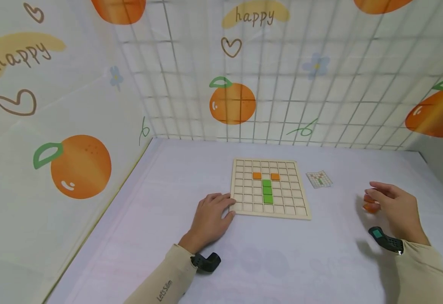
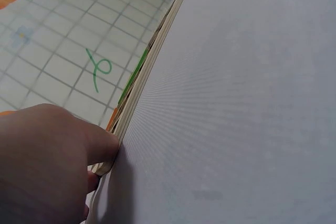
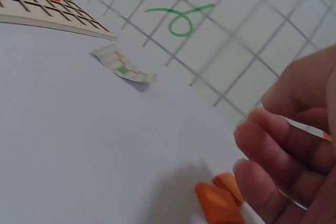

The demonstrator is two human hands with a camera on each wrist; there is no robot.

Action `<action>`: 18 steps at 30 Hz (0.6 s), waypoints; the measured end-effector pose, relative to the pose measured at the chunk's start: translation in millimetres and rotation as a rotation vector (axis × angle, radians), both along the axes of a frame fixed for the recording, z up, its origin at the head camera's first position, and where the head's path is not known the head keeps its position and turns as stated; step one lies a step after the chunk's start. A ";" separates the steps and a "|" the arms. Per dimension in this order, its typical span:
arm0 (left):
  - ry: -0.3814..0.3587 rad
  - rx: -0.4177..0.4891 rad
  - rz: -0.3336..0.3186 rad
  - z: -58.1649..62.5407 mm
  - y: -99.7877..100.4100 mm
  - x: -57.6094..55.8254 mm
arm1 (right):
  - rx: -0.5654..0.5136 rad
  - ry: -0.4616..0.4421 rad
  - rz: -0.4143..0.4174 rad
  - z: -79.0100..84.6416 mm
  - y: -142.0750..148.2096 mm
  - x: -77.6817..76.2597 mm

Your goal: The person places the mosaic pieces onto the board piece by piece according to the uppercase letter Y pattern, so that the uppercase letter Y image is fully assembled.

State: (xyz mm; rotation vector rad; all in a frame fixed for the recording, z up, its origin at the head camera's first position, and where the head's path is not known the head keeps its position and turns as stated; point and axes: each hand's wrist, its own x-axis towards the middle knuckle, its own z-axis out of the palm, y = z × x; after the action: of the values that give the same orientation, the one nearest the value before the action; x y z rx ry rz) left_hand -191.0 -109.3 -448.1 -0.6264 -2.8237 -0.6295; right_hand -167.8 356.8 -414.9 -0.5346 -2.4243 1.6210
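Observation:
A square wooden grid board point(image 1: 246, 207) lies flat on the table, with several green tiles point(image 1: 267, 190) in a column and two orange tiles point(image 1: 275, 177) above them. My left hand point(image 1: 210, 217) holds its near left corner; in the left wrist view the thumb point(image 2: 102, 145) presses the board's edge point(image 2: 144, 80). On the right, my right hand point(image 1: 398, 207) hovers with loosely bent fingers beside loose orange pieces point(image 3: 218, 203) on the table. Between thumb and fingertips in the right wrist view there is a gap, and no piece shows in it.
A small pattern card point(image 1: 319, 179) printed with a coloured grid lies right of the board, its edge curling up in the right wrist view. Behind the table point(image 1: 282, 257) hangs a backdrop point(image 1: 191, 84) printed with oranges, and another sheet point(image 1: 12, 202) covers the left side.

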 end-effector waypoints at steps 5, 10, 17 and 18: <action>0.000 0.000 0.000 1.0 0.4 -0.5 | -0.012 -0.018 -0.022 -1.2 15.0 4.8; -0.001 -0.008 0.007 0.3 0.1 -0.4 | 0.043 -0.061 -0.054 -5.2 21.7 7.1; 0.007 -0.009 -0.002 0.5 -0.4 -0.4 | 0.187 -0.123 -0.062 -13.9 26.4 10.7; 0.008 -0.008 -0.003 0.8 -0.3 -0.4 | 0.208 -0.128 -0.054 -15.5 27.9 11.2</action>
State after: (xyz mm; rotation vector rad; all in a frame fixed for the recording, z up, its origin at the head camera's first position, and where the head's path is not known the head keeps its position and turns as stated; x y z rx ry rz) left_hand -191.4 -109.6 -447.3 -0.6336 -2.8195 -0.6158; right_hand -156.6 384.7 -430.4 -0.6792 -2.6059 1.3312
